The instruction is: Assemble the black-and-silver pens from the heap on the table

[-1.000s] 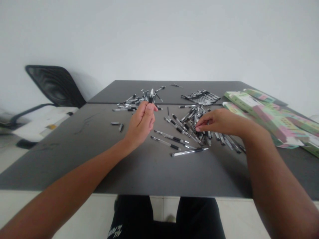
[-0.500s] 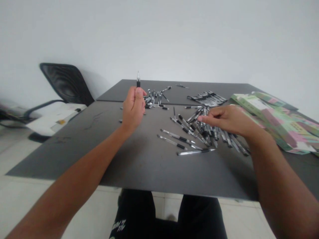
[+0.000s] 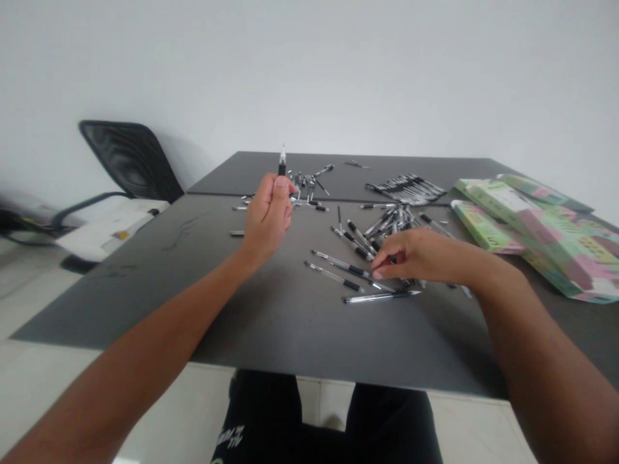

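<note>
Upright in my left hand is a gel pen, its clear tip and black grip showing above the thumb, the rest hidden by my closed fingers. On the near right of the table, my right hand pinches its thumb and fingers at the tip end of another gel pen lying flat. Close by, one more loose pen and a clear pen with a dark grip lie on the tabletop. Partly covered by my right hand is a heap of pens.
A row of pens lies farther back, with a smaller scattered pile left of it. Green and pink boxes are stacked at the right of the dark table. An office chair stands left.
My right hand has come down and toward me from above the heap to the loose pens' tips. The left hand, still with its pen, has shifted slightly right.
</note>
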The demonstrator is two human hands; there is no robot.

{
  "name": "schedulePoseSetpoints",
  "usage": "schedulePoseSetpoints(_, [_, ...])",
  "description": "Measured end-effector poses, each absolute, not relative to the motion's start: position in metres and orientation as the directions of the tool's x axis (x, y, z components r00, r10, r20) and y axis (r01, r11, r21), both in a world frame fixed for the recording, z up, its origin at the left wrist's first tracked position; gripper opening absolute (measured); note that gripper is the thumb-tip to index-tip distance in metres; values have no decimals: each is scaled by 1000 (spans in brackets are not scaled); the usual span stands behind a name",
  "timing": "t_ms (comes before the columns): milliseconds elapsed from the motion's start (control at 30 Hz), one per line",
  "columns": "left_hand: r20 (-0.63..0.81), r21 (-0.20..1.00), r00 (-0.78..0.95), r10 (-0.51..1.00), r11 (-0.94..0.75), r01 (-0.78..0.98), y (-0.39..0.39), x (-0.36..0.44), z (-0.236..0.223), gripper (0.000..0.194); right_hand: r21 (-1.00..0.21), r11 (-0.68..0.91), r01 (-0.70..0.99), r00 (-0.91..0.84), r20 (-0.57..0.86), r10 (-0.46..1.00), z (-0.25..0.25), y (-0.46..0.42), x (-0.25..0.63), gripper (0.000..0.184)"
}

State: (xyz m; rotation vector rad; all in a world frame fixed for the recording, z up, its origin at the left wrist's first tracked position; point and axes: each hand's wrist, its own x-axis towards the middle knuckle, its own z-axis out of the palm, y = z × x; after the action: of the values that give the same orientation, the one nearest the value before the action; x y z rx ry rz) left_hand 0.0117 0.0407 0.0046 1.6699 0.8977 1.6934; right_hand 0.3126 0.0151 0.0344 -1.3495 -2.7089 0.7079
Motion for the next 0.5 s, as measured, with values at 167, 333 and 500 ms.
schedulePoseSetpoints(167, [599, 799, -36, 800, -595, 91, 39, 11, 3, 38, -380, 609, 696, -657, 7, 754, 29, 11, 298, 26])
schedulePoseSetpoints(333, [614, 789, -36, 788, -611, 67, 43, 9, 3, 39, -371, 701, 609, -721, 109, 684, 19, 4, 277, 25])
schedulePoseSetpoints(500, [681, 732, -97, 725, -677, 78, 55, 1, 6, 40, -334, 743, 579, -710, 240, 662, 8, 6, 274, 28])
